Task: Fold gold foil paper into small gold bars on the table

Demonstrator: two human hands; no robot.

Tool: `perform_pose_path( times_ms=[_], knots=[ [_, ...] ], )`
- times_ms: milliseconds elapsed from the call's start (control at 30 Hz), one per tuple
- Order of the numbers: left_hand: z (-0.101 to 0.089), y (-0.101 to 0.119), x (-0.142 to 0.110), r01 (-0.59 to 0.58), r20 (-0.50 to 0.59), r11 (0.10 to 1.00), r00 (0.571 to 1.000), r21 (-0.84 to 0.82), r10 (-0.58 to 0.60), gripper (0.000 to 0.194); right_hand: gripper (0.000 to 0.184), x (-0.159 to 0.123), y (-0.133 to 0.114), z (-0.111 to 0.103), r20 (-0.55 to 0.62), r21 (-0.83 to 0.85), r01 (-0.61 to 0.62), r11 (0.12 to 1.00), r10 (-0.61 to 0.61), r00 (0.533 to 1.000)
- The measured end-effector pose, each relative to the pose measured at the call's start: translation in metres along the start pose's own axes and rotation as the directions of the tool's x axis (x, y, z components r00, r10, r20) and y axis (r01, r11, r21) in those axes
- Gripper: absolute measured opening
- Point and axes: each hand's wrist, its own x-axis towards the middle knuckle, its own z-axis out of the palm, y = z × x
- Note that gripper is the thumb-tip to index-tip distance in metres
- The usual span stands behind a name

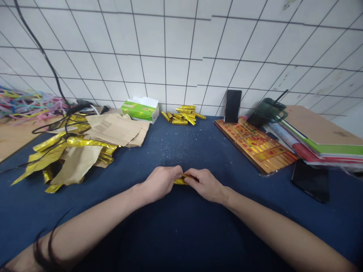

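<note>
A piece of shiny gold foil paper [180,181] sits between my two hands at the near middle of the dark blue table [170,151]. My left hand [161,183] grips its left end with curled fingers. On the right end, the thumb and fingers of my right hand [205,184] are closed. Most of the foil is covered by my fingers, so its full shape is hidden. Straight ahead, by the wall, lies a small pile of gold foil rolls [185,115].
Left are gold foil scraps [56,145], brown paper [113,128], a black cable [48,60] and colourful strands [31,105]. A green tissue pack [140,109] stands behind. Right are an upright phone [233,105], a decorated orange packet [258,145], a dark mug [262,112], stacked books [326,128] and a black device [310,180].
</note>
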Motion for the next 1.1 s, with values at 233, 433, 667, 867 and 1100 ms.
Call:
perform_pose_path(
  times_ms=[233, 433, 667, 867, 1100],
  knots=[
    [0.002, -0.003, 0.006, 0.084, -0.107, 0.911, 0.985, -0.403, -0.139, 0.016, 0.023, -0.001, 0.004, 0.002, -0.083, 0.016, 0.034, 0.999, -0.033, 0.996],
    [0.005, -0.005, 0.013, 0.138, -0.047, 0.553, 0.951, -0.822, -0.307, 0.022, 0.023, -0.002, 0.005, 0.002, -0.206, 0.053, -0.009, 0.999, 0.02, 0.978],
    [0.006, 0.002, 0.013, 0.18, 0.05, 0.347, 0.934, -0.92, -0.353, 0.023, 0.022, -0.002, 0.004, 0.003, -0.215, 0.1, -0.021, 0.995, 0.042, 0.976],
    [0.007, 0.001, 0.013, 0.146, 0.026, 0.353, 0.946, -0.924, -0.323, 0.023, 0.023, -0.001, 0.005, 0.003, -0.18, 0.161, -0.048, 0.986, 0.077, 0.981],
    [0.007, -0.002, 0.015, 0.146, 0.012, 0.356, 0.935, -0.923, -0.353, 0.026, 0.023, 0.0, 0.007, 0.003, -0.23, 0.137, -0.061, 0.989, 0.091, 0.969]
  ],
)
